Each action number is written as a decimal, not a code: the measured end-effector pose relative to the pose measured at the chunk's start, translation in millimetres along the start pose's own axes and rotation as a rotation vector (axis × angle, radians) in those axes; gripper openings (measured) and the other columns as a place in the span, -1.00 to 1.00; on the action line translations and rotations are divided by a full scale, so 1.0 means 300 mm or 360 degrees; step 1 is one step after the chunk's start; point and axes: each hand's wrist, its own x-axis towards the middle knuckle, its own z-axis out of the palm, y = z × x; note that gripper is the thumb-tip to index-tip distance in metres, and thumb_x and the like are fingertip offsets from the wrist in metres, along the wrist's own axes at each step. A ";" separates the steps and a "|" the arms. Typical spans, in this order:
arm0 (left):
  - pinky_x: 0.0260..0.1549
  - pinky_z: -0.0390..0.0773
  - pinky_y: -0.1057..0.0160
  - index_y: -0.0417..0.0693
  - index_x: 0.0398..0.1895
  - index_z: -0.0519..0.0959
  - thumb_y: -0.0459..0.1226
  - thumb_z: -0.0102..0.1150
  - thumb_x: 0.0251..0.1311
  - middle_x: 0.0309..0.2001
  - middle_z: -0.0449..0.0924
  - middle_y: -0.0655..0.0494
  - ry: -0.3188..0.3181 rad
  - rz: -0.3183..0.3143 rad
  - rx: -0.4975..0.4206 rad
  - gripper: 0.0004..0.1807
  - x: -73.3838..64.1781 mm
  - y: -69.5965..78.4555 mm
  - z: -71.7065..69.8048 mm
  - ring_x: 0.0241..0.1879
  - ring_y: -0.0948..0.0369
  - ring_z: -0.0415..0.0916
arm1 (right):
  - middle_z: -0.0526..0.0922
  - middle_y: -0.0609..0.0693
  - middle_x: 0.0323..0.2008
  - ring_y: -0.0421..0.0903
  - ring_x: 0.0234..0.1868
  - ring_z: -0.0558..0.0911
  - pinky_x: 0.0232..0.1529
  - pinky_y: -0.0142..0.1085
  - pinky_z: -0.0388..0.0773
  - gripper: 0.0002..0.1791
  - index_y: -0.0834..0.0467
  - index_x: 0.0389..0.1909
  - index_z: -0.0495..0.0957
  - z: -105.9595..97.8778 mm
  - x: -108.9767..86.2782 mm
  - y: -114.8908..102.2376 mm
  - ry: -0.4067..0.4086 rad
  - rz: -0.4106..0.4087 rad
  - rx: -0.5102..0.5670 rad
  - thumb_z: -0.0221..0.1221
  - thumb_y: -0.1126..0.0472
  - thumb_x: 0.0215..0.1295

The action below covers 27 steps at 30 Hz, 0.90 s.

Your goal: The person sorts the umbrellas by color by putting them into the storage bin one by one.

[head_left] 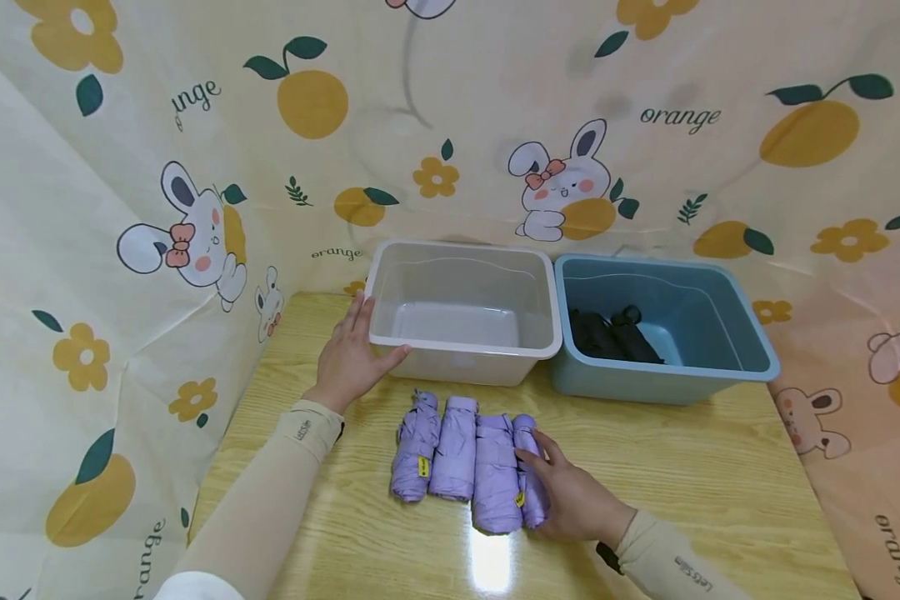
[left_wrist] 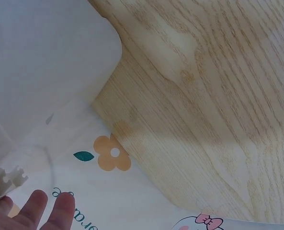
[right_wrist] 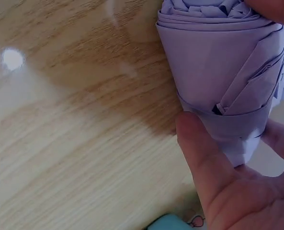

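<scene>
Several rolled purple folding umbrellas lie side by side on the table in the head view. My right hand grips the rightmost purple umbrella, fingers and thumb around its sides. Close up in the right wrist view, the rolled purple umbrella shows pleated layers and a strap around it. My left hand rests against the left front corner of the whitish bin, fingers straight and thumb stretched along its front. Only some left fingertips appear in the left wrist view.
A blue bin stands to the right of the whitish one, with black folded umbrellas at its left inside. Both bins stand at the back of the wooden table. A printed cloth rises behind and at the sides.
</scene>
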 end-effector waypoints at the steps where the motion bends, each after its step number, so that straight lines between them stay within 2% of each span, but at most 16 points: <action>1: 0.10 0.44 -0.24 -0.08 0.60 -0.06 0.43 0.08 0.09 0.61 -0.25 0.04 -0.0001 -0.0001 0.0001 0.20 0.000 0.000 0.000 0.44 -0.23 0.07 | -0.04 0.36 0.49 0.06 -0.10 0.62 -0.15 -0.16 0.64 0.20 0.19 0.47 0.26 0.003 0.001 0.000 0.0006 0.0004 0.0004 0.63 0.08 -0.29; 9: 0.08 0.46 -0.24 -0.06 0.60 -0.05 0.42 0.11 0.09 0.61 -0.22 0.02 0.0006 0.0001 -0.0012 0.19 0.000 -0.001 -0.002 0.43 -0.23 0.08 | 0.03 0.34 0.43 -0.02 -0.22 0.61 -0.19 -0.19 0.64 0.21 0.19 0.45 0.28 0.023 0.003 0.001 0.0063 0.0017 0.0010 0.64 0.07 -0.34; 15: 0.08 0.46 -0.23 -0.08 0.60 -0.05 0.42 0.12 0.09 0.61 -0.23 0.03 -0.0002 -0.0004 -0.0019 0.20 -0.004 -0.002 -0.004 0.43 -0.22 0.08 | 0.04 0.35 0.41 0.01 -0.23 0.61 -0.19 -0.16 0.64 0.21 0.16 0.45 0.27 0.033 -0.003 0.004 0.0087 0.0020 0.0031 0.64 0.06 -0.34; 22: 0.05 0.49 -0.22 -0.07 0.60 -0.05 0.41 0.12 0.09 0.60 -0.21 0.01 0.0011 0.0003 -0.0011 0.20 -0.007 -0.004 -0.003 0.43 -0.22 0.09 | -0.03 0.35 0.46 -0.03 -0.23 0.63 -0.22 -0.25 0.64 0.22 0.16 0.48 0.22 0.046 -0.007 0.013 0.0075 0.0006 0.0056 0.63 0.10 -0.30; 27: 0.03 0.50 -0.22 -0.07 0.60 -0.06 0.41 0.12 0.10 0.60 -0.22 0.02 0.0004 0.0007 -0.0012 0.19 -0.004 0.000 -0.005 0.43 -0.23 0.08 | -0.01 0.35 0.45 -0.04 -0.22 0.62 -0.21 -0.25 0.64 0.22 0.16 0.47 0.23 0.048 -0.002 0.018 0.0089 -0.0006 0.0025 0.63 0.08 -0.32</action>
